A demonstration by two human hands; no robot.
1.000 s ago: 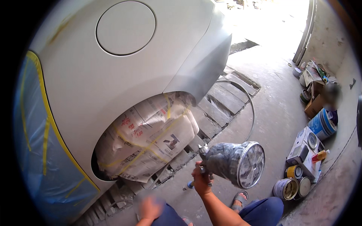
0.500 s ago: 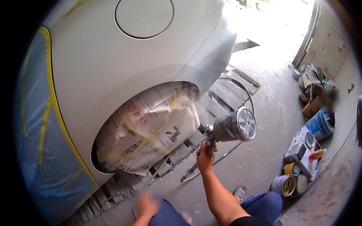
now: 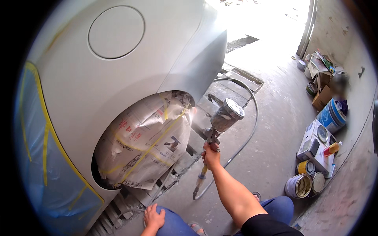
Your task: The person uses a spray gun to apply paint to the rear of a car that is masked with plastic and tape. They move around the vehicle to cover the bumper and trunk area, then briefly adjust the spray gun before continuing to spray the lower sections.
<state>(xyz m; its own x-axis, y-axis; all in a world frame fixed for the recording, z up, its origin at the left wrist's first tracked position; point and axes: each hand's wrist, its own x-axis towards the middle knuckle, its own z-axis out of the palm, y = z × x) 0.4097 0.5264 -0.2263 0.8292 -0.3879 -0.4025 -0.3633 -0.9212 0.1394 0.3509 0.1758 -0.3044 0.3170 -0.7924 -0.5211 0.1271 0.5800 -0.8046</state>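
Observation:
My right hand (image 3: 212, 156) is wrapped round the grip of a paint spray gun (image 3: 212, 135). A paint-smeared metal cup (image 3: 228, 116) sits on top of the gun, tilted up and to the right. From the bottom of the grip a grey air hose (image 3: 252, 118) loops over the floor. My left hand (image 3: 153, 217) lies on my left knee, fingers stretched over the blue trousers. Left of the gun stands a pale grey car panel (image 3: 157, 59) with a round fuel flap (image 3: 117, 32). Taped newspaper (image 3: 141, 141) covers the wheel in its arch.
Blue plastic sheeting (image 3: 31, 169), edged with yellow tape (image 3: 47, 118), covers the car at left. Slatted grating runs beneath the car. Along the right wall (image 3: 354, 173) stand opened paint tins (image 3: 298, 186), a white box (image 3: 315, 143), a blue bucket (image 3: 331, 117) and cardboard (image 3: 323, 98).
The view has shifted, and car and floor things sit differently in it. My right arm reaches further out, and the gun's cup has turned more upright. My left hand, blurred before, now shows sharply on the knee.

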